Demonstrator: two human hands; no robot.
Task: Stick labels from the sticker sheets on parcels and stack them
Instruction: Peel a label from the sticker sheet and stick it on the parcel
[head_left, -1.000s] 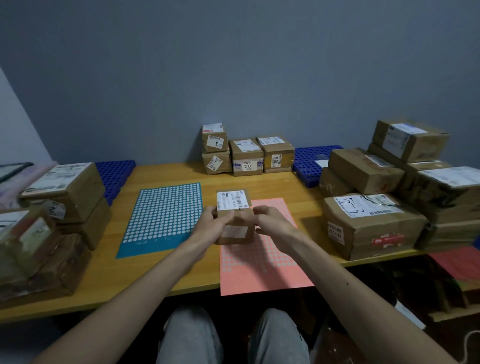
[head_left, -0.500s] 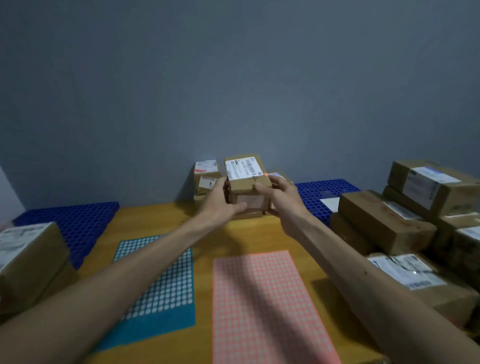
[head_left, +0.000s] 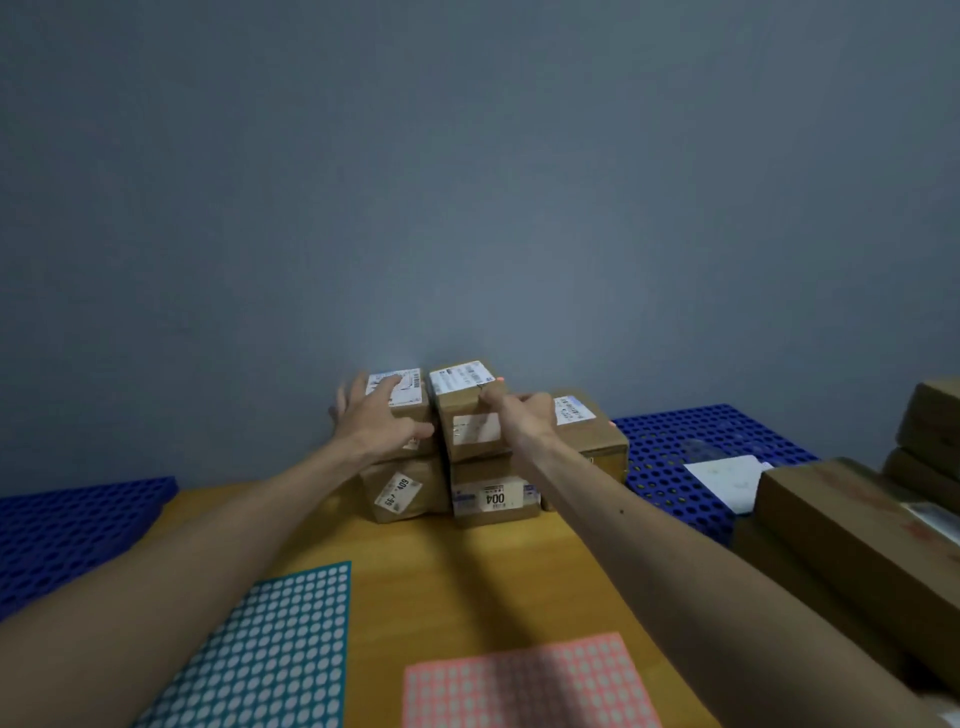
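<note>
view: head
small parcel: sits on the 004 box, at the far side of the bench, squared into the stack.
right hand: fingers curled round the small parcel's right edge, seemingly settling it.
left hand: flat with fingers spread on the neighbouring box, likely steadying it.

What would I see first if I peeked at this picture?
Two bare arms reach to a pile of brown boxes against the grey wall. The right hand grips the top middle box, set on the box marked 004, while the left hand rests on the top left box. Nearer, a teal sticker sheet and a pink sticker sheet lie on the wooden table.
</note>
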